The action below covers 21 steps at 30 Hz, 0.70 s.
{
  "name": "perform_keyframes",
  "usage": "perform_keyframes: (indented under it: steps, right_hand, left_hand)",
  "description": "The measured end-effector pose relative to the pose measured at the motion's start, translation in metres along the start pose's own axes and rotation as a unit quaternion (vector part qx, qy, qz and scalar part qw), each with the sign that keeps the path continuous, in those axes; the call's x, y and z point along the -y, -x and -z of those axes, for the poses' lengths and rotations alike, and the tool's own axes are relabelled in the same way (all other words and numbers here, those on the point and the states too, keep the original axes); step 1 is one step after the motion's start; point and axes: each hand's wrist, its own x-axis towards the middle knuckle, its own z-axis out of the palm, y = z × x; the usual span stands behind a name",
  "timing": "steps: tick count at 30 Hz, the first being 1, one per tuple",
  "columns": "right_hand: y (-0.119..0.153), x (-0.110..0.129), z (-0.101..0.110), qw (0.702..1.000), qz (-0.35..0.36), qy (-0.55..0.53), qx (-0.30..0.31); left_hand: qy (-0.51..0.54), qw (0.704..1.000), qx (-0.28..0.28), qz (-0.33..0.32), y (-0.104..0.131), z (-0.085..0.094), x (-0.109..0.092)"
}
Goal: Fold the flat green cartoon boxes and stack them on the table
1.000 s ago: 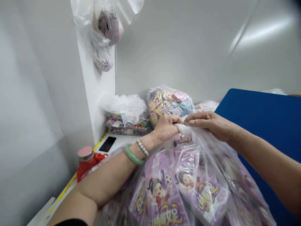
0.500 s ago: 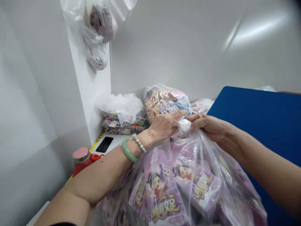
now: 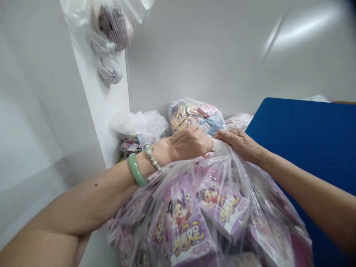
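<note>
- Hands at the gathered neck of a clear plastic bag (image 3: 222, 193) of purple boxes; since half a second ago the left hand (image 3: 190, 142) has rolled over the bunched plastic, knuckles up, where it earlier lay flatter with a finger stretched out; the red flask and the black phone seen earlier at the lower left are now out of view behind the left forearm.
- Left fingers curled tight around the twisted top of the bag, fully closed on it; right hand (image 3: 240, 142) just beside, fingers narrow and pressed on the same bunch of plastic, thumb hidden, so whether it pinches or only presses cannot be told.
- Two bracelets on the left wrist: one green bangle (image 3: 136, 170), one string of pale beads (image 3: 152, 158).
- Purple boxes (image 3: 183, 226) inside the bag: two fully readable fronts, more behind, too crumpled to count; two more filled bags (image 3: 194, 115) against the back wall, and one bundle hanging (image 3: 111, 37) on the white post; blue surface (image 3: 306, 137) at right.
</note>
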Motion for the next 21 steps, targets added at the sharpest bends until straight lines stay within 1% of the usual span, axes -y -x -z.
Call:
perform_keyframes:
  steps: [1,3,6,8,10,12,14,16,17,18,19,20,21]
  right_hand:
    - [-0.002,-0.001,0.001,1.0,0.018,-0.002,-0.005]
    - [-0.004,-0.006,0.002,0.999,0.048,-0.003,-0.007]
    - [-0.004,-0.019,0.004,0.998,0.057,0.002,-0.011]
    - [-0.001,-0.033,0.007,0.998,0.05,0.032,-0.017]
    - [0.003,-0.049,0.011,0.993,0.052,0.101,-0.022]
    - [0.007,-0.065,0.015,0.976,0.062,0.206,-0.026]
    - [0.011,-0.079,0.019,0.944,0.072,0.321,-0.031]
    - [0.015,-0.087,0.021,0.911,0.074,0.404,-0.036]
    - [0.016,-0.088,0.021,0.902,0.076,0.424,-0.042]
    - [0.017,-0.088,0.022,0.9,0.078,0.426,-0.047]
    - [0.019,-0.086,0.022,0.907,0.079,0.411,-0.043]
    - [0.02,-0.082,0.023,0.92,0.079,0.382,-0.034]
    - [0.021,-0.078,0.024,0.935,0.077,0.344,-0.022]
  left_hand:
    - [-0.001,1.0,0.003,0.0,0.001,-0.001,0.0]
    - [0.012,1.0,-0.009,0.011,0.006,-0.004,0.002]
    - [0.03,0.998,-0.029,0.044,0.022,-0.013,0.003]
    - [0.026,0.998,-0.018,0.063,0.035,-0.023,0.002]
    - [0.033,0.996,-0.005,0.081,0.051,-0.035,0.0]
    - [0.064,0.993,-0.008,0.1,0.066,-0.046,-0.006]
    - [0.102,0.988,-0.028,0.114,0.078,-0.056,-0.01]
    - [0.13,0.982,-0.052,0.125,0.085,-0.06,-0.012]
    - [0.145,0.978,-0.058,0.136,0.086,-0.06,-0.011]
    - [0.168,0.971,-0.06,0.157,0.085,-0.057,-0.009]
    - [0.202,0.96,-0.058,0.188,0.081,-0.054,-0.006]
    - [0.25,0.94,-0.057,0.224,0.075,-0.049,-0.003]
    - [0.311,0.911,-0.06,0.262,0.067,-0.043,0.0]
